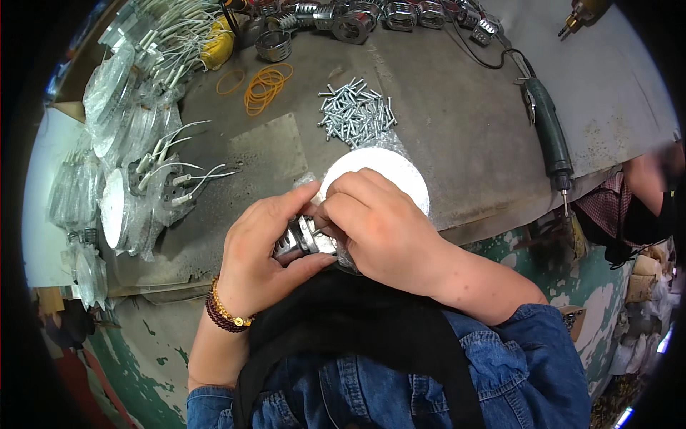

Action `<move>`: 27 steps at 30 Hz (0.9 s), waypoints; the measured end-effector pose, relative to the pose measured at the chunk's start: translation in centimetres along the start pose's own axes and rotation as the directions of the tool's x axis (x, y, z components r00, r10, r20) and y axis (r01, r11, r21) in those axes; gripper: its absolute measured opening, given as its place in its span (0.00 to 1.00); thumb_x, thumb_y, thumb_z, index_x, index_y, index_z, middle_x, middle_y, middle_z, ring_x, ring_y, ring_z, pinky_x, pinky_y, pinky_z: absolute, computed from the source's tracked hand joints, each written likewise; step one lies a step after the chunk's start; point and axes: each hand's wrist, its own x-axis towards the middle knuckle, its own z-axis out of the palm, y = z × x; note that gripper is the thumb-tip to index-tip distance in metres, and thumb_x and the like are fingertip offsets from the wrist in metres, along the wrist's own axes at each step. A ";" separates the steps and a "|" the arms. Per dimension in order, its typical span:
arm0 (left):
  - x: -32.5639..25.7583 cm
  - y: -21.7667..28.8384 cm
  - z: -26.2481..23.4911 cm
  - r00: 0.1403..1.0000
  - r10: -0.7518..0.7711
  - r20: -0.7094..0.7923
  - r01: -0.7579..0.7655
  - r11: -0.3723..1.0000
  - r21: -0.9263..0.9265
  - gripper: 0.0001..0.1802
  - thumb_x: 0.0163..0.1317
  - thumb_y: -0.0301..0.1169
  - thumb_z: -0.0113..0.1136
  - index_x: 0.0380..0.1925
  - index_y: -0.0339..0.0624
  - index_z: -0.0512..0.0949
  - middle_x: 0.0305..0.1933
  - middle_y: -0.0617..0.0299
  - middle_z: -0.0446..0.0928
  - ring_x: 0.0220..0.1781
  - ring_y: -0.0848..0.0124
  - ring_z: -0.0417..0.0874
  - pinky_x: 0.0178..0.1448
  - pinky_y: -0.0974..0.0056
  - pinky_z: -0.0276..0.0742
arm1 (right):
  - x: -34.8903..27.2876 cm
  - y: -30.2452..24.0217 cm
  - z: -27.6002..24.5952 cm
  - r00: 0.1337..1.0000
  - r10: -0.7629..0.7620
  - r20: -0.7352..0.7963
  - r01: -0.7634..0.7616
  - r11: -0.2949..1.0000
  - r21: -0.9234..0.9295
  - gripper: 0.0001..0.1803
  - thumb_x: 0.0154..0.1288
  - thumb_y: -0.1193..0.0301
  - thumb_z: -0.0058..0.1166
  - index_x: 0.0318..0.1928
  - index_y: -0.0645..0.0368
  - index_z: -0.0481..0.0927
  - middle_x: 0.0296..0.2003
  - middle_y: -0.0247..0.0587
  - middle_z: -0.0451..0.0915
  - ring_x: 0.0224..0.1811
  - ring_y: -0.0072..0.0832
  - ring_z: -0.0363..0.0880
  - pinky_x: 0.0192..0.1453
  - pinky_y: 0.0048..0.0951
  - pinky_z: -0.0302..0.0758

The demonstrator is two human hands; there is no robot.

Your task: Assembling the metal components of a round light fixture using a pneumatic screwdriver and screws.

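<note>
My left hand, with beaded bracelets at the wrist, is closed around a shiny slotted metal housing close to my body. Over the housing's right end, the fingers of my right hand are pinched together; whatever is between them is hidden. Behind my right hand sits a round white disc, partly covered by it, with clear plastic wrap at its edge. A pile of small silver screws lies on the table just beyond the disc.
Plastic-wrapped discs with white-sleeved wires crowd the left side. Orange rubber bands and a row of metal housings lie farther back. A dark electric screwdriver rests at the right edge, near another person's arm.
</note>
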 end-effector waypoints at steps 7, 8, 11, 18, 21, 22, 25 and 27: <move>0.6 0.2 0.0 0.998 -0.061 0.011 0.062 0.995 -0.083 0.45 0.38 0.28 0.81 0.63 0.42 0.76 0.47 0.57 0.83 0.49 0.54 0.83 0.55 0.57 0.78 | -1.0 0.2 0.6 0.998 0.028 0.049 -0.034 0.991 0.128 0.08 0.54 0.78 0.60 0.36 0.56 0.80 0.35 0.37 0.77 0.41 0.39 0.77 0.46 0.40 0.72; 0.6 0.2 0.0 0.998 -0.065 0.012 0.066 0.994 -0.090 0.44 0.38 0.28 0.81 0.62 0.42 0.76 0.47 0.56 0.82 0.49 0.54 0.83 0.55 0.57 0.78 | -0.8 0.0 0.2 0.999 0.030 0.034 -0.035 0.990 0.138 0.09 0.51 0.78 0.64 0.34 0.55 0.81 0.31 0.35 0.78 0.37 0.38 0.78 0.43 0.38 0.73; 0.3 0.3 0.4 0.992 -0.124 0.008 0.124 0.988 -0.094 0.39 0.38 0.27 0.81 0.56 0.43 0.78 0.47 0.56 0.83 0.49 0.54 0.83 0.54 0.57 0.78 | -0.8 -0.2 -0.1 0.999 0.031 0.018 -0.033 0.992 0.121 0.10 0.49 0.78 0.69 0.32 0.54 0.82 0.28 0.32 0.80 0.33 0.35 0.80 0.40 0.36 0.73; 1.4 0.1 0.6 0.999 0.042 0.014 -0.041 0.996 -0.077 0.22 0.41 0.28 0.80 0.39 0.44 0.81 0.46 0.57 0.82 0.48 0.54 0.83 0.52 0.56 0.78 | -1.5 -0.4 -2.7 0.989 0.038 0.142 -0.056 0.990 0.129 0.12 0.52 0.76 0.69 0.39 0.54 0.86 0.34 0.33 0.86 0.39 0.34 0.85 0.46 0.34 0.77; 0.8 0.0 0.6 1.000 0.004 -0.010 -0.005 0.999 -0.041 0.18 0.42 0.29 0.79 0.34 0.44 0.81 0.44 0.58 0.82 0.47 0.55 0.83 0.51 0.55 0.78 | -0.6 4.3 -9.4 0.991 -0.129 0.020 0.125 0.893 -0.432 0.15 0.57 0.71 0.67 0.46 0.55 0.85 0.43 0.41 0.86 0.50 0.42 0.84 0.57 0.40 0.77; 0.8 0.1 0.4 1.000 0.004 0.006 -0.004 1.000 -0.026 0.17 0.42 0.29 0.79 0.33 0.44 0.81 0.44 0.59 0.82 0.47 0.55 0.83 0.51 0.55 0.78 | -0.5 6.1 -12.5 0.995 -0.026 -0.095 -0.035 0.806 -0.590 0.13 0.57 0.71 0.65 0.44 0.56 0.84 0.47 0.46 0.84 0.55 0.47 0.80 0.63 0.46 0.74; 0.9 0.6 -0.1 0.998 0.066 0.016 -0.066 0.997 -0.037 0.17 0.41 0.28 0.79 0.32 0.45 0.81 0.43 0.59 0.81 0.47 0.56 0.83 0.51 0.55 0.78 | -4.4 12.5 -20.5 0.811 0.402 -0.425 -0.558 0.315 -0.767 0.33 0.58 0.60 0.69 0.63 0.55 0.74 0.58 0.54 0.76 0.62 0.52 0.73 0.65 0.48 0.73; 1.1 0.6 -0.2 0.990 0.115 0.078 -0.111 0.992 -0.058 0.17 0.41 0.28 0.79 0.31 0.45 0.81 0.42 0.60 0.81 0.47 0.56 0.83 0.51 0.55 0.78 | -5.4 13.8 -23.1 0.676 0.584 -0.449 -0.671 0.236 -0.703 0.37 0.58 0.57 0.69 0.65 0.58 0.72 0.61 0.55 0.75 0.64 0.53 0.72 0.64 0.48 0.74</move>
